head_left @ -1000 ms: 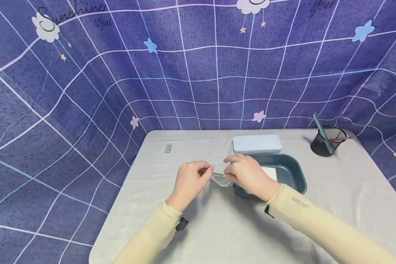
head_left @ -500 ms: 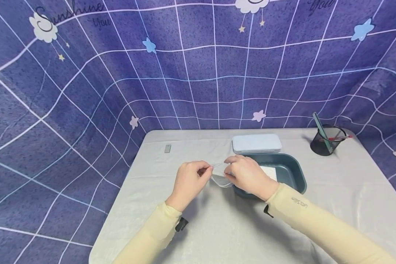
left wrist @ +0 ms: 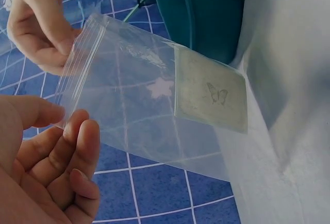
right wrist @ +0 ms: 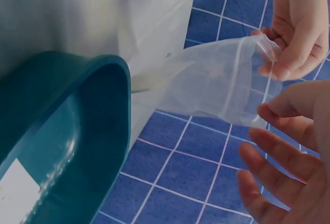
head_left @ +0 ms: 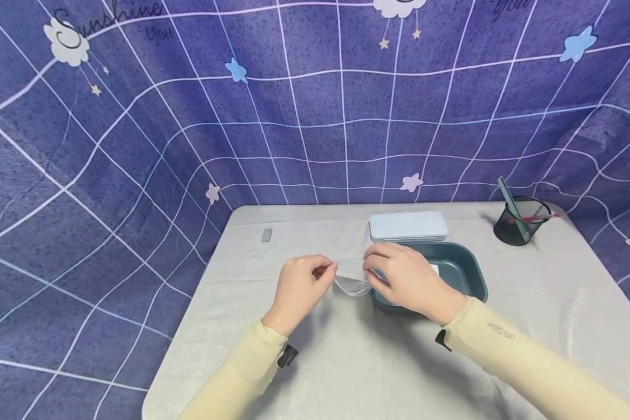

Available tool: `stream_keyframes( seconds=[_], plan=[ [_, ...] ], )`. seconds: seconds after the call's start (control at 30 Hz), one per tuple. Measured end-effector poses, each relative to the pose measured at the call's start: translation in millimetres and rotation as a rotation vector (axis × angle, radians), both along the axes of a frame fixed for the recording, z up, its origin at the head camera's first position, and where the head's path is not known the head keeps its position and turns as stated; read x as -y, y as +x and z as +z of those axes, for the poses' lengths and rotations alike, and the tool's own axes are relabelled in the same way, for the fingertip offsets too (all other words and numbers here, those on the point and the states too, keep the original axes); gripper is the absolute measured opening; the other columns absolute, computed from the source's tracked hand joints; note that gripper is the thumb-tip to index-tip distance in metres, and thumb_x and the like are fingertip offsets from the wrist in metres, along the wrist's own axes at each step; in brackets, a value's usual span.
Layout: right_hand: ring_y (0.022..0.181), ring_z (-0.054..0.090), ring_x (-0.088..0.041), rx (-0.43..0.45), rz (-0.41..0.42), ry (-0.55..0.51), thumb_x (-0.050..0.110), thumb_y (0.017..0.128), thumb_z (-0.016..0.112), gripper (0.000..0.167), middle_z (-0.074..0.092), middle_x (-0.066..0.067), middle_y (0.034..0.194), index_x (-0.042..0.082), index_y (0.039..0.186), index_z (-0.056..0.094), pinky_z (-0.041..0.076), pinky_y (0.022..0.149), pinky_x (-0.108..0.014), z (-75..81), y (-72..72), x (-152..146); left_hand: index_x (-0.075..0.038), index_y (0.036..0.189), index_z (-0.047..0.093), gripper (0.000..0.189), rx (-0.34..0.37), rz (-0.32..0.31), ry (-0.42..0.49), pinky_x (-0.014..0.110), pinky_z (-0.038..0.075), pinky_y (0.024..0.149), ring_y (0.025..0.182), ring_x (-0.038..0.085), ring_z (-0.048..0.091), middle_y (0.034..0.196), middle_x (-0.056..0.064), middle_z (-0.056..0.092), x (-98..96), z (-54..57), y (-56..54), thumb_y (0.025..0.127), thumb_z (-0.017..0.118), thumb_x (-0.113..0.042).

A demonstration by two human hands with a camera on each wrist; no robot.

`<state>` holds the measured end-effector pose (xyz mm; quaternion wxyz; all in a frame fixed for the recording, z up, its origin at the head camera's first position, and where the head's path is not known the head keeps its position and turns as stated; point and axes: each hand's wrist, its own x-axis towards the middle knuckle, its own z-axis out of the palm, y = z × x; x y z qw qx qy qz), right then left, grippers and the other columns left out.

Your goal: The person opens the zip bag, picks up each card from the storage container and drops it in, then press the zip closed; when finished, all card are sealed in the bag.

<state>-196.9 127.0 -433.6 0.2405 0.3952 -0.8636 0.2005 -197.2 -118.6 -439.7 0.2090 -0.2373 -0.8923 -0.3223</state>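
A clear zip bag (left wrist: 134,79) is stretched between my hands, its zip strip near the fingers. Inside it, toward the bottom, lies a flat square pale grey-green pad (left wrist: 211,92) with a small butterfly print; it may be a memo pad. My left hand (head_left: 301,286) pinches one top corner of the bag between thumb and forefinger. At the opposite corner my right hand (head_left: 409,280) pinches the bag's edge, its other fingers spread loosely in the right wrist view. The bag hangs above the table, beside the left side of a dark teal basin (head_left: 469,280).
A white card (right wrist: 18,193) lies in the basin. Behind the basin stands a light blue pencil case (head_left: 409,226). A black mesh pen cup (head_left: 510,231) with a green ruler and red pen is at the back right. A small grey rectangular object (head_left: 266,235) lies at the back left.
The pad's yellowish edge, visible between the hands a second ago, no longer shows there. My right hand has shifted slightly right, covering more of the white card. The left hand has barely moved.
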Motion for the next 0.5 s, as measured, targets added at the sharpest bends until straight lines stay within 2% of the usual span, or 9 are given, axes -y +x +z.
stream_keyframes(
  seconds=[0.23,0.5],
  plan=[
    [0.081,0.066,-0.016,-0.016,-0.047,0.0,0.014,0.09,0.073,0.004,0.067,0.005,0.092,0.015,0.094,0.075,0.056,0.074,-0.04,6.8,-3.1,-17.3,-0.016,0.084,0.081,0.011,-0.005,0.004,0.005,0.025,0.05,0.061,0.058,0.0,0.058,0.071,-0.013,0.069,-0.8,0.2,0.6,0.092,0.072,-0.015],
    [0.07,0.057,-0.009,0.113,-0.151,0.041,0.01,0.088,0.071,0.008,0.064,0.011,0.081,0.017,0.091,0.074,0.051,0.06,-0.036,-1.0,-20.7,-50.0,-0.016,0.084,0.081,0.011,0.005,0.004,0.009,0.026,0.049,0.061,0.058,0.0,0.057,0.071,-0.013,0.069,-1.5,1.3,1.7,0.092,0.072,-0.014]
  ],
)
